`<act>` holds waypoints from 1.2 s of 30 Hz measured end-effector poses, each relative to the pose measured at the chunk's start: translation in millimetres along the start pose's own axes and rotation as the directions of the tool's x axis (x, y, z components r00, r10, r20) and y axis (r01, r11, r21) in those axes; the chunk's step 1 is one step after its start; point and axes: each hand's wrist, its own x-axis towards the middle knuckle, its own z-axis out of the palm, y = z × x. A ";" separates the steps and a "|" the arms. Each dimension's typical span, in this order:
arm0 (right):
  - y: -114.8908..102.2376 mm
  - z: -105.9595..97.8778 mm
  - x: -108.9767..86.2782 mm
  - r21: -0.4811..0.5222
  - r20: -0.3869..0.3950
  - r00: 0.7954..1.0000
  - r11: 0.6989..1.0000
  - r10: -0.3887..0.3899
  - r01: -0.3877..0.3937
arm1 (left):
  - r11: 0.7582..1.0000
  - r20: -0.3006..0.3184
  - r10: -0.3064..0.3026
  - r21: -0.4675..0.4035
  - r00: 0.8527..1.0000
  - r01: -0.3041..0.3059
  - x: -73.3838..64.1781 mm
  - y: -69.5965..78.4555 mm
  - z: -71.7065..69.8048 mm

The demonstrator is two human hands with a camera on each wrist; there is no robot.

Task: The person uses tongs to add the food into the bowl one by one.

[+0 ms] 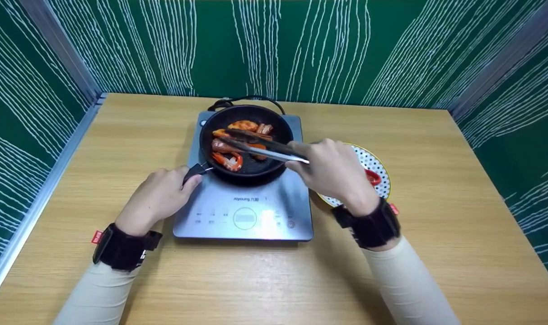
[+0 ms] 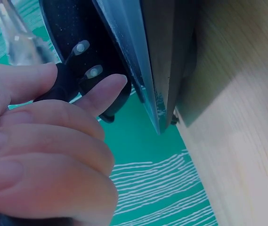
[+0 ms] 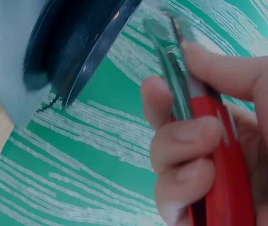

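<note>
My left hand (image 1: 165, 194) grips the black handle (image 1: 194, 174) of a frying pan (image 1: 274, 164), its fingers curled round it in the left wrist view. The pan sits on a grey induction cooker (image 1: 242, 194). Inside lie a red-orange shrimp (image 1: 228, 161), a browned yellow piece (image 1: 243, 125) and other reddish-brown pieces. My right hand (image 1: 332, 169) holds metal tongs (image 1: 278, 155), whose arms reach over the food at the pan's middle. In the right wrist view my fingers wrap the red handle (image 3: 225, 165) of the tongs; their far ends are blurred there.
Behind my right hand a dotted plate (image 1: 368, 158) with a yellow rim is partly hidden, with a red ring-shaped piece (image 1: 373, 177) on it. A black cord (image 1: 260, 97) loops behind the cooker. Green walls with white lines border the wooden table (image 1: 436, 216).
</note>
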 end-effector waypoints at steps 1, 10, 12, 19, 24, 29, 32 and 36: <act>4.8 -1.5 -3.6 0.015 -0.004 1.000 1.000 -0.005 0.005 | 1.000 0.001 -0.001 -0.001 1.000 0.001 0.1 0.1 0.1; 56.7 -13.8 -44.0 0.027 -0.017 1.000 1.000 -0.007 0.007 | 0.999 0.033 -0.032 -0.011 0.999 0.032 1.1 0.2 -0.2; 68.6 -17.0 -54.1 0.025 -0.009 1.000 1.000 0.006 -0.006 | 0.999 0.035 -0.034 -0.014 0.999 0.034 1.0 -0.3 -0.1; 103.4 -33.7 -88.8 -0.006 0.086 0.987 0.991 0.135 -0.135 | 0.999 0.033 -0.029 -0.015 0.999 0.029 0.0 -0.9 0.7; 124.0 -42.0 -111.0 -0.022 0.132 0.969 0.978 0.207 -0.205 | 0.999 0.044 -0.040 -0.028 0.998 0.041 -0.2 -0.2 -0.2; 141.0 -43.7 -133.9 -0.088 0.131 0.968 0.975 0.213 -0.202 | 0.999 0.049 -0.036 -0.019 0.998 0.037 0.5 0.3 -0.9; 148.8 -42.4 -146.2 -0.114 0.107 0.978 0.979 0.180 -0.168 | 0.999 0.051 -0.038 -0.017 0.998 0.039 0.7 0.6 -1.1; 152.6 -39.6 -157.7 -0.138 0.084 0.984 0.980 0.155 -0.143 | 0.999 0.050 -0.035 -0.016 0.998 0.035 0.3 0.8 -1.1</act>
